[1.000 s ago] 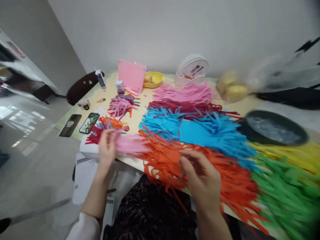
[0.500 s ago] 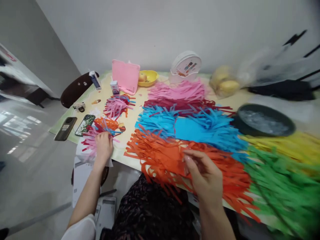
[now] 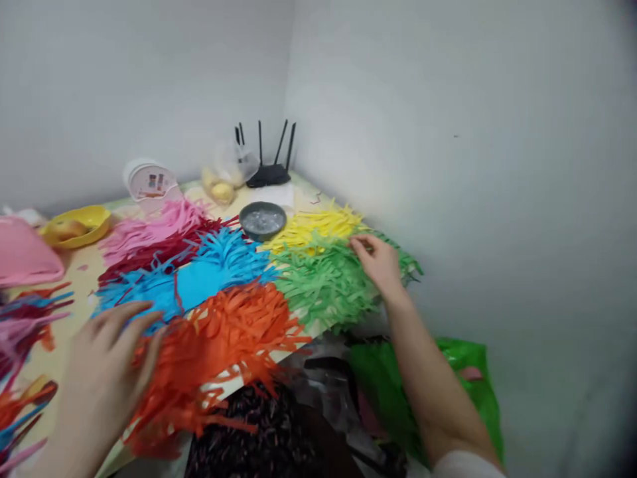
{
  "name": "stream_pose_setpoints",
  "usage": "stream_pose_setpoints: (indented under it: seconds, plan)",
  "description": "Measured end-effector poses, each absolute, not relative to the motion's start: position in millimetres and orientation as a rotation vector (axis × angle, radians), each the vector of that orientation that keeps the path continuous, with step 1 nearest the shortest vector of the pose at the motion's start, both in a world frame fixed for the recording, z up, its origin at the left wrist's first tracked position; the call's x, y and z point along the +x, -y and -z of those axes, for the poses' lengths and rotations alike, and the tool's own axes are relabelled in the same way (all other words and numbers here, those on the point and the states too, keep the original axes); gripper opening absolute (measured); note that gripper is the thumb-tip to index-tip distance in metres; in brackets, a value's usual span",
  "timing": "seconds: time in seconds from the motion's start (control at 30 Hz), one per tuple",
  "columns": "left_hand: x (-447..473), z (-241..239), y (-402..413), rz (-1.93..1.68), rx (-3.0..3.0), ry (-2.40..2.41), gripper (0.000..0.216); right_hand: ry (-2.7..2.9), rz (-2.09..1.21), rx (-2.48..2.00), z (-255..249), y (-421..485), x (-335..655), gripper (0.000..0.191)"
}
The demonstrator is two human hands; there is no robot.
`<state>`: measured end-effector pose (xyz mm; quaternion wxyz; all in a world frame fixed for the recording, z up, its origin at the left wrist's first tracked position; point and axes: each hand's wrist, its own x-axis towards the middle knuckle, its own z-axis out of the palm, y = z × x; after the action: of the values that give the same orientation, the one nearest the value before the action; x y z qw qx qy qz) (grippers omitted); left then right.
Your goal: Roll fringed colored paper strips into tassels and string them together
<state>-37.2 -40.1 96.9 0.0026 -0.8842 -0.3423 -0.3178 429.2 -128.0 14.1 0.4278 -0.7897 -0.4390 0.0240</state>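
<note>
My right hand (image 3: pixel 379 264) reaches onto a pile of green paper strips (image 3: pixel 328 282). Its thumb and fingertips are pinched together on the strips at the pile's top edge. How many strips they grip is too small to tell. Nearer to me on the left, my left hand (image 3: pixel 112 362) hovers at the orange strips (image 3: pixel 243 318). Its fingers are spread and somewhat blurred, with nothing visible in them. Blue strips (image 3: pixel 199 282) lie behind the orange ones, followed by dark red strips (image 3: pixel 159 255) and pink strips (image 3: pixel 159 229). Yellow strips (image 3: pixel 318 226) lie behind the green pile.
A grey bowl (image 3: pixel 263 222) with clear contents stands behind the blue strips. Farther back are a black router (image 3: pixel 269 174), bagged yellow fruit (image 3: pixel 222 192) and a white round container (image 3: pixel 152 182). At left are a yellow bowl (image 3: pixel 94 222) and mixed-colour bundles (image 3: pixel 24 332). A green bag (image 3: pixel 472 378) sits below the table.
The view has swung right. My left hand has left a mixed-colour bundle and come over to the orange strips. My right hand has gone from the orange strips to the green pile.
</note>
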Motion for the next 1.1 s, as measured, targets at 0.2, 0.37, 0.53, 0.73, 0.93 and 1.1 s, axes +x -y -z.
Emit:
stream_pose_setpoints:
  seconds: [0.2,0.37,0.53,0.73,0.93,1.1]
  plan:
    - [171,-78,20,0.540,-3.114,0.248,0.025,1.394,-0.198,-2.096,3,85,475,0.034]
    - [290,-27,15,0.276,-3.120,0.155,0.043,1.679,-0.261,-2.072,16,100,452,0.031]
    - [312,3,14,0.040,-3.030,0.351,0.035,1.689,-0.235,-2.181,9,116,479,0.031]
    - [306,8,18,-0.005,-3.012,0.358,0.034,1.562,0.032,-2.366,-3,82,498,0.039]
    - [307,10,18,-0.017,-3.012,0.333,0.034,1.859,-0.049,-2.403,2,58,497,0.024]
    - [306,9,17,-0.028,-3.015,0.327,0.034,1.940,-0.013,-2.497,11,57,509,0.023]
